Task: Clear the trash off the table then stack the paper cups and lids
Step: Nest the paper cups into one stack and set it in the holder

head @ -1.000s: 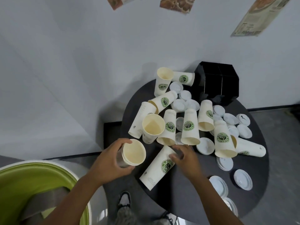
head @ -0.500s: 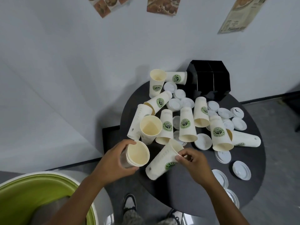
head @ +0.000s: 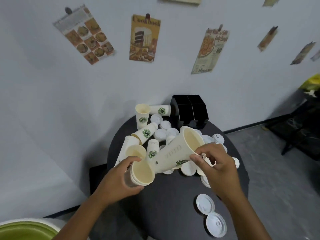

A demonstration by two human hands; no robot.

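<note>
At lower centre of the frame, my left hand curled around a nested stack of cups, mouth tilted up. Just right of it, my right hand pinched the rim of a lifted paper cup, its base touching the stack's mouth. More cups and lids lay scattered over the dark round table.

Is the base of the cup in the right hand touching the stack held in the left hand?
Touching. In the head view the lifted cup has its base at the mouth of the cup stack gripped by the left hand; no gap shows.
</note>
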